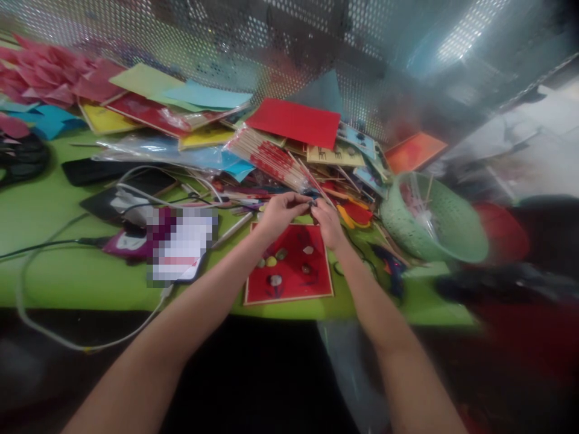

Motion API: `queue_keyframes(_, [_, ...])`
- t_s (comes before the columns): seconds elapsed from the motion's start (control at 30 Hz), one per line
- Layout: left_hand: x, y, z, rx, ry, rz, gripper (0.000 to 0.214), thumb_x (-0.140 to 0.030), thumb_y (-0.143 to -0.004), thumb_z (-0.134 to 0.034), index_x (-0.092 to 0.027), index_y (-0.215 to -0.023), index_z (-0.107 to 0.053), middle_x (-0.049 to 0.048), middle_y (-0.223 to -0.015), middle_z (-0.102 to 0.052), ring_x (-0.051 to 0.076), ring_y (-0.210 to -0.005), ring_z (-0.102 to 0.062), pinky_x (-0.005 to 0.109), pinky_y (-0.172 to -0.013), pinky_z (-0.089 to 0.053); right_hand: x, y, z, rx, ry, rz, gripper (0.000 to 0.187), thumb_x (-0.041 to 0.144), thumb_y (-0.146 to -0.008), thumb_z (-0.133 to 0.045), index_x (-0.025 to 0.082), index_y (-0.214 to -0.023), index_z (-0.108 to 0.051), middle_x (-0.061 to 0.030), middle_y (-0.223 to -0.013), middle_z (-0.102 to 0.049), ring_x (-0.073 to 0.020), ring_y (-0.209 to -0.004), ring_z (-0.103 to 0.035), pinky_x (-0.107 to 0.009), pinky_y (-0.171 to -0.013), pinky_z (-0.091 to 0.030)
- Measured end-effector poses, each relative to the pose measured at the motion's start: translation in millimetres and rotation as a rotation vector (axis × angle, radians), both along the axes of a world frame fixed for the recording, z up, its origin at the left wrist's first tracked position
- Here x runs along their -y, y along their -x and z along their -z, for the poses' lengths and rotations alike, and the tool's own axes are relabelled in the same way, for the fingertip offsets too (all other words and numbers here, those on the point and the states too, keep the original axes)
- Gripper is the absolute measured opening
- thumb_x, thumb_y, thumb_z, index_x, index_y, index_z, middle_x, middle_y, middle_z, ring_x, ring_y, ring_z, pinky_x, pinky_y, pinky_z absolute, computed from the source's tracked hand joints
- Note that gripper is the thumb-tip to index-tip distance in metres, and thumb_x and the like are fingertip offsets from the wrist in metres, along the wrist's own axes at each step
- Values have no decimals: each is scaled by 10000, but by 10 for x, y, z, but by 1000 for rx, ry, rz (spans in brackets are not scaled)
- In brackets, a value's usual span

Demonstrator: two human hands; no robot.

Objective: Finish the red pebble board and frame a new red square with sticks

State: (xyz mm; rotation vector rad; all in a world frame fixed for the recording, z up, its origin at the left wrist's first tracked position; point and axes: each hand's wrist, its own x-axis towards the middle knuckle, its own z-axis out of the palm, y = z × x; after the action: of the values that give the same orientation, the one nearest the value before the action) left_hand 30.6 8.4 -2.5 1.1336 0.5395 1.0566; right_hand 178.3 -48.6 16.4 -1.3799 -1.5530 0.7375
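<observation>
My left hand and my right hand meet over the far edge of a red square board on the green table. Both hands pinch a small dark thing between their fingertips; I cannot make out what it is. The red board carries several small pebble-like pieces stuck to its face. Just beyond my hands lies a bundle of thin wooden sticks in clear wrap.
Sheets of coloured paper are piled along the back before a perforated metal wall. A green colander stands at the right. At the left lie a white cable, dark flat devices and pink paper shapes.
</observation>
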Motion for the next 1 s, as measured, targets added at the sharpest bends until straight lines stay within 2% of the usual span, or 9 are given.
queue_keyframes(0.17, [5,3,-17,14,17,0,361,-360,-652,-874,-139,-912,-756,44,-837,-754,166,-816,-687,321,-852,-539,-15,-18,41,-76,18,-23,290,460,-962,-450,253,-764,-406,27,-701,-371,-160,-646,-377,-311,-608,-353])
queue_keyframes(0.3, [-2,1,-1,4,-26,-3,329,-337,-662,-861,-143,-906,-755,39,-836,-753,161,-811,-682,315,-846,-535,-13,-14,32,-60,24,-18,329,521,-954,-454,256,-766,-399,26,-689,-371,-164,-649,-376,-312,-599,-347])
queue_keyframes(0.57, [-21,-5,38,-54,-94,-31,291,-323,-704,-809,-142,-924,-749,47,-855,-751,184,-837,-689,354,-876,-544,-7,24,-4,-2,-11,11,294,447,-940,-444,256,-728,-373,26,-696,-378,-166,-662,-371,-318,-626,-351])
queue_keyframes(0.8, [-20,-32,34,-56,-127,-109,252,-299,-713,-776,-158,-913,-714,31,-859,-732,167,-824,-673,334,-867,-537,3,4,0,0,-79,46,240,407,-970,-455,240,-798,-467,24,-725,-444,-166,-699,-428,-313,-670,-348])
queue_keyframes(1.0, [-7,-30,14,-164,-212,-181,180,-238,-736,-718,-168,-900,-697,30,-855,-731,169,-817,-665,313,-828,-527,21,-23,-23,96,-109,53,258,420,-996,-447,232,-826,-494,24,-739,-491,-164,-723,-468,-303,-685,-345])
